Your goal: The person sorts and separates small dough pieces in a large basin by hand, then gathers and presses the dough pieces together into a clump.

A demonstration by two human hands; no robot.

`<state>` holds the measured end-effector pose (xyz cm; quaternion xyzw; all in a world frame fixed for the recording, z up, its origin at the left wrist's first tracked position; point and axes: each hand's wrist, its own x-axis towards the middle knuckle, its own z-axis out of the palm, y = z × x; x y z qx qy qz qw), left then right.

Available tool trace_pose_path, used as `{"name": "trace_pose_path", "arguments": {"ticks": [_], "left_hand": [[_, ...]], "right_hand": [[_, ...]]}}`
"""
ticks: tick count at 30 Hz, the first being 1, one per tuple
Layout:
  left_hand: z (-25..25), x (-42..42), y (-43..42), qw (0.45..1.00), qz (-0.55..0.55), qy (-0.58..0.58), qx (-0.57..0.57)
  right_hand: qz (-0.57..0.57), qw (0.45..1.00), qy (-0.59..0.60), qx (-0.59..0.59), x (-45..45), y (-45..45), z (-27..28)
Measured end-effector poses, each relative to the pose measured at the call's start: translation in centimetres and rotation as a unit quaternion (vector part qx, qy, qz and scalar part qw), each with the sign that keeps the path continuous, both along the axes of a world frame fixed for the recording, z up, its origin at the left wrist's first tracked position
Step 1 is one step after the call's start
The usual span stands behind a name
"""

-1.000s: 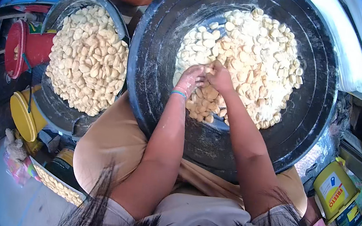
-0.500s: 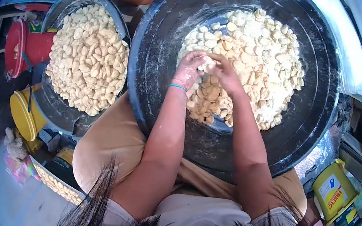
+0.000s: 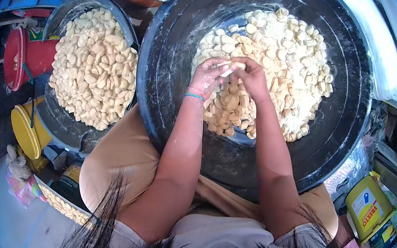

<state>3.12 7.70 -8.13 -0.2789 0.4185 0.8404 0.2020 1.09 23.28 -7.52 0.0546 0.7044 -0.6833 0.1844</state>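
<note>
A wide black basin (image 3: 233,166) rests over my lap, with a heap of floured dough pieces (image 3: 285,75) in it. Above the left part of the heap, my left hand (image 3: 207,77) has its fingers closed on a pale dough piece (image 3: 235,67). My right hand (image 3: 252,78) pinches the same piece from the other side, its fingertips close to those of my left hand. Flour coats the left hand, and a teal band circles that wrist. Part of the dough piece is hidden by the fingers.
At the left, a second dark basin (image 3: 60,123) holds a tall pile of shaped pieces (image 3: 96,65). Beyond it are a red bucket (image 3: 15,57) and a yellow bucket (image 3: 25,130). A yellow tub (image 3: 368,209) stands at the right; plastic bags (image 3: 385,58) lie upper right.
Both hands have risen slightly from their position a second ago. The dough piece between them now shows more clearly, folded at the fingertips. The view has shifted slightly.
</note>
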Motion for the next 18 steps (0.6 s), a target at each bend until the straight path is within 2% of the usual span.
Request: {"name": "trace_pose_path", "arguments": {"ticks": [3, 6, 9, 12, 14, 15, 16, 17, 18], "left_hand": [[-0.3, -0.5, 0.3, 0.999, -0.020, 0.024, -0.032], [-1.4, -0.1, -0.3, 0.995, -0.020, 0.054, -0.086], [-3.2, 0.7, -1.9, 0.997, 0.069, 0.017, -0.031], [-3.3, 0.8, -2.2, 0.994, 0.102, 0.028, -0.037], [-2.7, 0.5, -2.0, 0.987, 0.139, 0.018, -0.072], [-2.3, 0.4, -1.8, 0.981, 0.166, 0.003, -0.103], [-2.0, 0.2, -1.7, 0.972, 0.192, -0.012, -0.132], [-2.0, 0.2, -1.7, 0.969, 0.195, -0.035, -0.150], [-1.9, 0.2, -1.8, 0.964, 0.198, -0.058, -0.167]], "right_hand": [[-0.211, 0.976, -0.037, -0.041, -1.8, 0.1, -1.7], [-0.329, 0.943, 0.022, -0.034, -4.3, -0.5, -2.9], [-0.317, 0.945, -0.065, -0.048, -7.5, 1.6, -4.5], [-0.187, 0.977, -0.086, -0.054, -10.5, 1.1, -4.4], [-0.071, 0.984, 0.023, 0.159, -11.1, -0.3, -7.5], [-0.012, 0.962, 0.077, 0.263, -11.0, -1.4, -8.6], [0.109, 0.904, 0.106, 0.399, -9.4, -2.9, -7.6], [0.226, 0.812, 0.131, 0.522, -6.7, -4.6, -5.4], [0.321, 0.791, 0.092, 0.512, -4.4, -6.0, -3.0]]}}
